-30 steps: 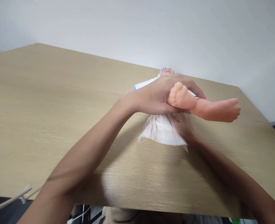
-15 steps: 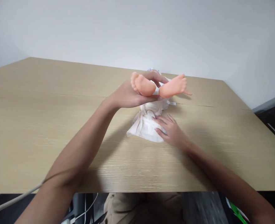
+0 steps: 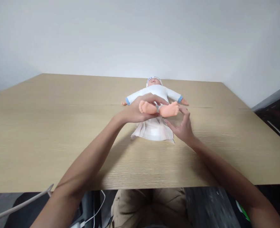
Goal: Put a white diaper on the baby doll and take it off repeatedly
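Note:
A baby doll lies on its back on the table, head away from me, in a white top with blue cuffs and a white printed cap. My left hand is closed around both its ankles, holding the feet up with the soles toward me. Below the raised feet a white diaper lies spread on the table, its far part hidden by my left hand and the feet. My right hand is beside the doll's right-side foot and the diaper's edge. Its thumb and fingers are curved and apart, with nothing visible between them.
The wooden table reaches to a pale wall. A light cable runs past my left forearm at the table's front edge. A dark object stands beyond the right edge.
My right hand has lifted off the diaper and moved up and right, near the doll's foot. My left hand still grips the ankles, now lower in view; the doll's top and arms show.

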A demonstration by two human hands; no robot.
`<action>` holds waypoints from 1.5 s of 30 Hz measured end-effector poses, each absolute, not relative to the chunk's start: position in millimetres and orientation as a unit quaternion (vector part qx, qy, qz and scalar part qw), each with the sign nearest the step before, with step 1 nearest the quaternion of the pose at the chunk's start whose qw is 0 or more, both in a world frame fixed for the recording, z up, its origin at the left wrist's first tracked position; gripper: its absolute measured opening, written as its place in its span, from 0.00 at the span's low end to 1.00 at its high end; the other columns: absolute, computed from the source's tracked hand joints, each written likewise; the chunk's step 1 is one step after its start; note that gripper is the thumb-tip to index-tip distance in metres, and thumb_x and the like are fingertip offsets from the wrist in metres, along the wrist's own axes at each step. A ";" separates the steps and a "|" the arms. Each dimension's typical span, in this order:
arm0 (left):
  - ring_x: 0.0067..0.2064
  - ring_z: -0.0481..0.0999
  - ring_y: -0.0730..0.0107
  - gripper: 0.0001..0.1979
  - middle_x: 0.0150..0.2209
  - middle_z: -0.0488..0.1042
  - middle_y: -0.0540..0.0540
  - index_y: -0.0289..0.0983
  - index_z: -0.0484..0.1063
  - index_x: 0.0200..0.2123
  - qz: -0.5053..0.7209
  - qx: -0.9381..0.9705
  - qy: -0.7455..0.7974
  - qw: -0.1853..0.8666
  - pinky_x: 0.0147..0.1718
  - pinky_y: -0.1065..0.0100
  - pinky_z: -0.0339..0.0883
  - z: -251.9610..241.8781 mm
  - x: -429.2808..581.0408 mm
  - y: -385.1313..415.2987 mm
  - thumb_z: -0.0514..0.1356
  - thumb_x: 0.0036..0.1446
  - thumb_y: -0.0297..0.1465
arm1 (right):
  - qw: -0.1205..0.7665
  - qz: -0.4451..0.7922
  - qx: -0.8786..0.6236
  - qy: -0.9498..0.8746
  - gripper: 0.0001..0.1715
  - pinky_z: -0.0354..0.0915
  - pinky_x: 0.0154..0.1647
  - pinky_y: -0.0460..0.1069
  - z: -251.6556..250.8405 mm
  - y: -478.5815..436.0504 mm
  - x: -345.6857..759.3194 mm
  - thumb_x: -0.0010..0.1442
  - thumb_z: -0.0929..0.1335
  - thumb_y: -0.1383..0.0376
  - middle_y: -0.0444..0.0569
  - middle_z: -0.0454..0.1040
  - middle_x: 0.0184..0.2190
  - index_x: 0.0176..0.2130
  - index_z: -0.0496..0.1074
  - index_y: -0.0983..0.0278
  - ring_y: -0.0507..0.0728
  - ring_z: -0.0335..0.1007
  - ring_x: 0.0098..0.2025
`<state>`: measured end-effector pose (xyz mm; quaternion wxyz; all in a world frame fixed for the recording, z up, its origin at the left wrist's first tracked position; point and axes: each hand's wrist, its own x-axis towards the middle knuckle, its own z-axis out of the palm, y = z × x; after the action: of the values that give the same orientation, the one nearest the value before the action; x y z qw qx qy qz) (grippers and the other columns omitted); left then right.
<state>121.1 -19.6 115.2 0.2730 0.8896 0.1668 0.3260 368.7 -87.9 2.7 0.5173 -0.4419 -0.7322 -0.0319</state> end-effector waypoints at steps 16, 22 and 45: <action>0.60 0.83 0.52 0.16 0.55 0.85 0.42 0.42 0.81 0.55 0.308 0.905 0.207 0.208 0.63 0.49 0.77 67.3 51.0 -32.5 0.64 0.70 0.42 | 0.265 0.006 -0.366 -0.892 0.29 0.71 0.73 0.63 18.9 -92.1 416.6 0.72 0.63 0.72 0.51 0.76 0.67 0.64 0.79 0.54 0.63 0.70 0.73; 0.73 0.73 0.44 0.21 0.64 0.81 0.38 0.43 0.78 0.62 0.250 0.929 0.171 0.215 0.69 0.42 0.72 24.7 16.2 -30.1 0.67 0.67 0.32 | 0.241 -0.036 -0.313 -0.918 0.26 0.73 0.70 0.62 -14.7 -82.8 426.8 0.71 0.63 0.77 0.54 0.79 0.65 0.57 0.81 0.57 0.64 0.72 0.72; 0.75 0.65 0.40 0.16 0.67 0.75 0.38 0.41 0.73 0.57 0.204 0.917 0.313 0.138 0.71 0.41 0.64 10.8 52.1 -77.8 0.65 0.70 0.40 | 0.104 -0.088 -0.534 -0.835 0.16 0.73 0.58 0.60 11.3 -143.3 348.9 0.76 0.68 0.67 0.64 0.77 0.60 0.60 0.76 0.63 0.69 0.75 0.61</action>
<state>52.1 -77.8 10.8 0.1383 0.9173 0.3129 0.2038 348.9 -143.3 11.3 0.1041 -0.5336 -0.8347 -0.0877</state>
